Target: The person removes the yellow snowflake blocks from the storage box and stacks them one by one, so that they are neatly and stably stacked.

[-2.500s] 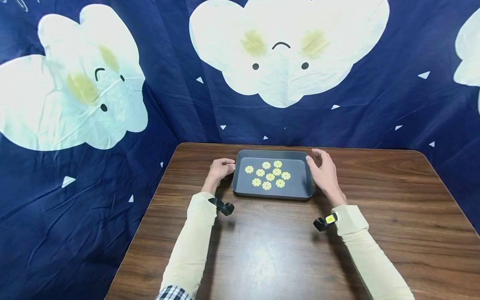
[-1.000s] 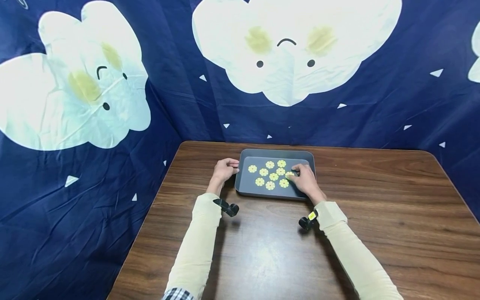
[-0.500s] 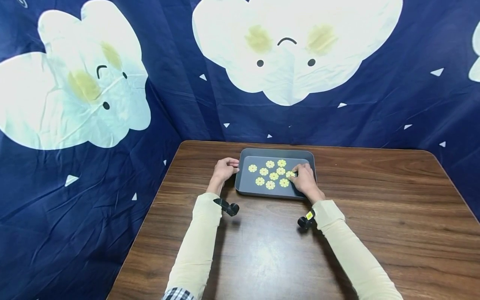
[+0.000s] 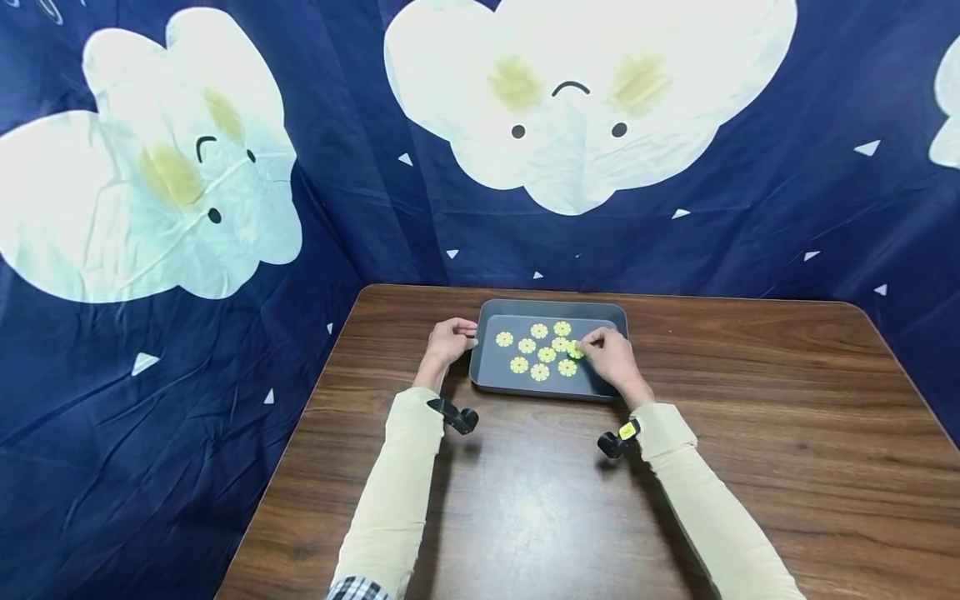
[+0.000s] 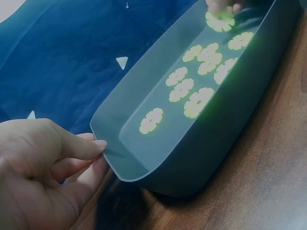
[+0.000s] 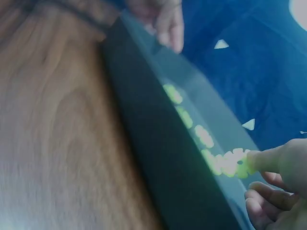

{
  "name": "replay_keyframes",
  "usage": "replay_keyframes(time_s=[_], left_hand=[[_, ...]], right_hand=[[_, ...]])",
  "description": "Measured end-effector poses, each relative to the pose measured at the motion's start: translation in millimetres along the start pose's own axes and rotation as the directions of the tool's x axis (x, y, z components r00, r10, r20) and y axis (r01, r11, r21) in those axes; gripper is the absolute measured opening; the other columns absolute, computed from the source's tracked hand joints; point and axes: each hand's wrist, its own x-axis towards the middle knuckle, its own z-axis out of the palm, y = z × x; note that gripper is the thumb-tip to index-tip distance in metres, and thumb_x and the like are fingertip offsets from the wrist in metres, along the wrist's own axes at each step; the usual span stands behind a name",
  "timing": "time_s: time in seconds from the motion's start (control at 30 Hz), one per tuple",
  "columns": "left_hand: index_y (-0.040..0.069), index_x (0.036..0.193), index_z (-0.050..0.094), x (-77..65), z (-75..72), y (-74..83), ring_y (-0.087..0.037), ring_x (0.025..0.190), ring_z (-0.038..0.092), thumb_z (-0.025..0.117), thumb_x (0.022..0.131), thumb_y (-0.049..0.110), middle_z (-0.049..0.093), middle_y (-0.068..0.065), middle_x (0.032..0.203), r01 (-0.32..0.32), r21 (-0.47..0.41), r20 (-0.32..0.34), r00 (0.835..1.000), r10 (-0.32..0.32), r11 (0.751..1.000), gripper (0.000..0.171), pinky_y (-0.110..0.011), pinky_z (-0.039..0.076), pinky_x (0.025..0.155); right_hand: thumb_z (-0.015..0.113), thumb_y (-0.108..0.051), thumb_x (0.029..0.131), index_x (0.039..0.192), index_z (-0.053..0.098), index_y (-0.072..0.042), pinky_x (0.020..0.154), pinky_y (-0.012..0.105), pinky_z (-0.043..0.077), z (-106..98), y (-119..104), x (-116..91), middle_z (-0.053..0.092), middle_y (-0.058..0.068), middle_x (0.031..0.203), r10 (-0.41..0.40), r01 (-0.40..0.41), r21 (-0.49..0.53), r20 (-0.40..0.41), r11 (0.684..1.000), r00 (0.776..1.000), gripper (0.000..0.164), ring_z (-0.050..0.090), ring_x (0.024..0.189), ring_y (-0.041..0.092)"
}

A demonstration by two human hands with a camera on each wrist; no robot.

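Observation:
A dark grey rectangular baking tray [image 4: 550,389] lies near the table's far edge, with several thin yellow flower-shaped pieces [image 4: 539,372] spread over its floor. My left hand [image 4: 448,340] is at the tray's left end; in the left wrist view the thumb tip [image 5: 100,144] lies on the rim and the fingers are bent outside the wall. Over the tray's right half, my right hand [image 4: 611,354] pinches one yellow flower-shaped piece [image 6: 238,163] between thumb and fingers. That piece is tilted up and overlaps the others in the right wrist view.
The brown wooden table [image 4: 525,492] reaches toward the person and far to the right. Close behind its far edge hangs a dark blue cloth [image 4: 480,225] with white clouds and triangles. Each wrist carries a small black camera mount [image 4: 453,415].
My right hand has gone from the tray's right side to the rightmost flower-shaped piece, pinched it and raised it slightly, shifting a little left. The left hand stays at the tray's left end.

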Motion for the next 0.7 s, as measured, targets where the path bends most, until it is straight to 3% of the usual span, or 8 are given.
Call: replay_keyframes(time_s=[0.17,0.27,0.53,0.7], left_hand=[[0.003,0.114,0.067,0.7,0.9,-0.5,-0.024,0.107,0.061,0.069,0.082,0.0,0.07,-0.012,0.111,0.006,-0.002,0.01,1.0,-0.006,1.0,0.032,-0.034,0.046,0.098],[0.004,0.114,0.067,0.7,0.5,-0.1,-0.024,0.107,0.061,0.069,0.083,0.001,0.069,-0.012,0.112,0.013,-0.004,0.011,1.0,-0.013,1.0,0.032,-0.034,0.046,0.098],[0.007,0.107,0.07,0.5,-0.2,0.0,-0.019,0.098,0.064,0.069,0.081,0.0,0.073,-0.006,0.101,0.006,-0.01,-0.005,1.0,-0.006,1.0,0.026,-0.03,0.049,0.092],[0.007,0.109,0.069,1.6,-0.1,-1.8,-0.022,0.105,0.062,0.069,0.082,0.001,0.071,-0.009,0.107,0.016,-0.014,0.009,1.0,-0.016,1.0,0.028,-0.032,0.047,0.096]], right_hand=[[0.061,-0.029,0.093,0.104,0.065,-0.005,0.082,0.036,0.044,-10,-4,-3,0.062,0.013,0.114,0.102,-0.108,0.156,0.043,0.982,0.994,0.027,0.055,0.098,0.027],[0.062,-0.029,0.093,0.105,0.064,-0.005,0.08,0.033,0.042,-16,-6,-4,0.061,0.013,0.114,0.11,-0.115,0.216,0.034,0.97,0.993,0.027,0.053,0.097,0.025],[0.063,-0.031,0.092,0.107,0.063,-0.004,0.079,0.03,0.041,-36,-2,-5,0.06,0.012,0.11,0.112,-0.1,0.267,-0.03,0.958,0.993,0.031,0.051,0.094,0.021],[0.062,-0.031,0.092,0.108,0.062,-0.002,0.078,0.027,0.041,-46,7,-9,0.059,0.011,0.111,0.141,-0.118,0.287,-0.06,0.951,0.988,0.033,0.049,0.093,0.018]])
